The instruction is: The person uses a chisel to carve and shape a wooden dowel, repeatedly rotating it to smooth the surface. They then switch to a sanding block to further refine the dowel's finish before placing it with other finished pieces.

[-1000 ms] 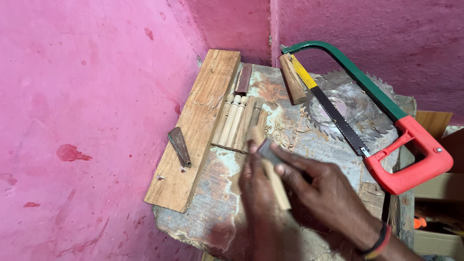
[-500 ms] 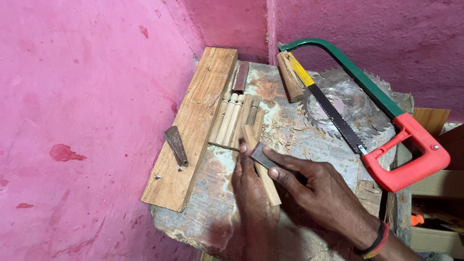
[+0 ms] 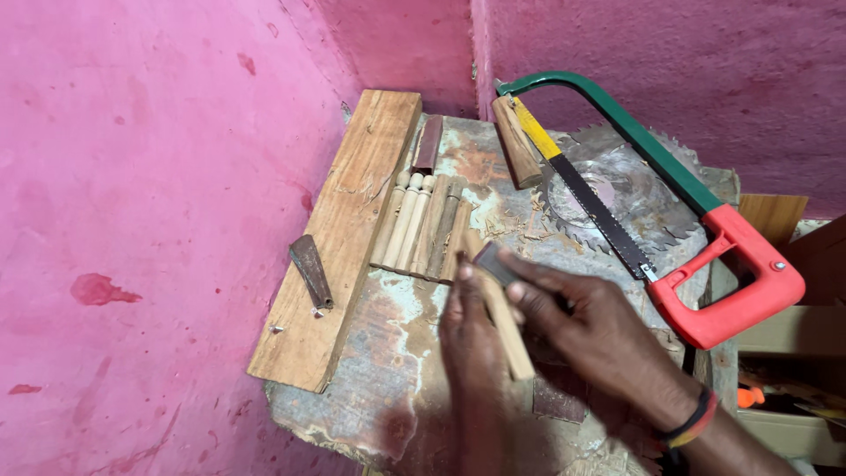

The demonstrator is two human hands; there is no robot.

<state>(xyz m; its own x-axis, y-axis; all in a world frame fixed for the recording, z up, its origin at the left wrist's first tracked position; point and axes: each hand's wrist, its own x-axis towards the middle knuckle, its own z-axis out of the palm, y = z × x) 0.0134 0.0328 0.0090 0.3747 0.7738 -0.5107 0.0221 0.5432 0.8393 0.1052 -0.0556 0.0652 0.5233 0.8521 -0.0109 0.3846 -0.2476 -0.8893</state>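
My left hand [image 3: 476, 353] grips a slim light wooden stick [image 3: 504, 324] that lies slanted on the worn bench top [image 3: 388, 353]. My right hand [image 3: 604, 335] comes in from the right and pinches a small flat grey piece [image 3: 495, 263] against the stick's far end. Just beyond the stick's tip, several turned wooden pegs [image 3: 419, 225] lie side by side.
A long wooden plank [image 3: 352, 220] lies along the pink wall [image 3: 132, 176], with a rusty metal blade [image 3: 310, 269] on it. At the right, a green-framed, red-handled hacksaw [image 3: 705, 229] rests over a circular saw blade [image 3: 617, 189]. A short wooden handle [image 3: 515, 141] lies at the back.
The grey piece in my right hand has shifted a little along the stick's far end. Both hands stay together on the stick; the view has moved slightly.
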